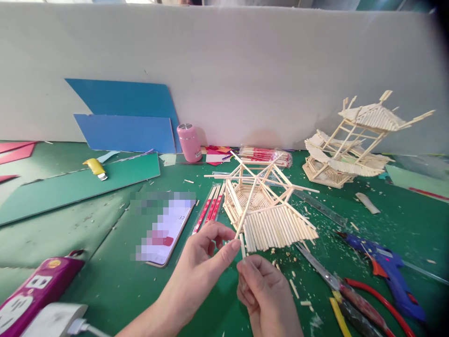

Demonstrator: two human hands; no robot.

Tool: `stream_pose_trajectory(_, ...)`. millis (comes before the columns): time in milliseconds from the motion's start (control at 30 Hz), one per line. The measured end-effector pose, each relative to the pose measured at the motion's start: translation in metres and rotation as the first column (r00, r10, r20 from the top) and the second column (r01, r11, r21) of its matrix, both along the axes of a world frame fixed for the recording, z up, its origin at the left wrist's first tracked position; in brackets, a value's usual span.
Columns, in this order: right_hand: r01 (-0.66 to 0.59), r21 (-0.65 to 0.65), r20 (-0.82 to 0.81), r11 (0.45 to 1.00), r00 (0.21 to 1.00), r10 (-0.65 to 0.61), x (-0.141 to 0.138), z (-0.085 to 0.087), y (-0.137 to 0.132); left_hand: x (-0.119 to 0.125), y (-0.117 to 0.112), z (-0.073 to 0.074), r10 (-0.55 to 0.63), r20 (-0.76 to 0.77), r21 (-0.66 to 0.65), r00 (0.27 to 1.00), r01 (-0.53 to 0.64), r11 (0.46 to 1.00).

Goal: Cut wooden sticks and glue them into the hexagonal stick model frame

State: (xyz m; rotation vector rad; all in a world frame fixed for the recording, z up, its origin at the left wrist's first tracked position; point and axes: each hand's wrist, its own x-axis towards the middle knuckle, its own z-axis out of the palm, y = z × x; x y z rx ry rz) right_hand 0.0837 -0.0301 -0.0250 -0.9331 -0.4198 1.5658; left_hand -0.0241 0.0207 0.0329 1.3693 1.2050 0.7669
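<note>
A pavilion model (277,227) built of thin wooden sticks stands in front of me, one roof panel covered in sticks laid side by side and the others bare rafters. My left hand (206,264) pinches the lower end of a rafter at the near left corner between thumb and forefinger. Beside the covered panel, a short wooden stick (242,244) points up from the closed fingertips of my right hand (264,292). Its upper end is at the panel's left edge; whether it touches the rafter I cannot tell.
To the right lie a blue glue gun (382,267), scissors (329,276) and red-handled pliers (377,299). A taller stick pavilion (358,140) stands behind them. On the left are a phone (168,234), a power strip (42,288) and a yellow cutter (94,167). A pink bottle (189,142) stands at the back.
</note>
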Motion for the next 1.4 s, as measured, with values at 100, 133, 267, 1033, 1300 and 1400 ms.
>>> stream_pose_trajectory(100,-0.003,-0.016,-0.056,1.0,0.998,0.002,-0.001,-0.001,0.001,0.001,0.007,0.002,-0.02,0.076,-0.146,0.997,0.031,0.989)
stream_pose_trajectory(133,-0.007,-0.011,-0.075,1.0,0.997,0.006,-0.002,-0.001,0.001,0.001,0.008,0.002,-0.026,0.104,-0.165,0.994,0.043,0.985)
stream_pose_trajectory(267,-0.003,-0.028,-0.13,1.0,0.992,0.0,-0.003,-0.002,0.004,0.003,0.013,0.002,-0.042,0.176,-0.214,0.983,0.08,0.974)
stream_pose_trajectory(1033,-0.021,-0.053,-0.185,0.998,0.983,0.011,-0.004,0.002,0.008,0.012,0.015,0.003,0.077,0.252,-0.338,0.965,0.014,0.941)
stream_pose_trajectory(1300,0.057,-0.107,-0.188,0.993,0.979,-0.077,-0.009,0.012,0.006,0.012,0.014,0.001,0.115,0.247,-0.337,0.962,-0.026,0.941)
stream_pose_trajectory(1400,0.05,-0.102,-0.193,0.994,0.979,-0.069,-0.009,0.011,0.006,0.013,0.014,0.002,0.128,0.239,-0.339,0.962,-0.041,0.94)
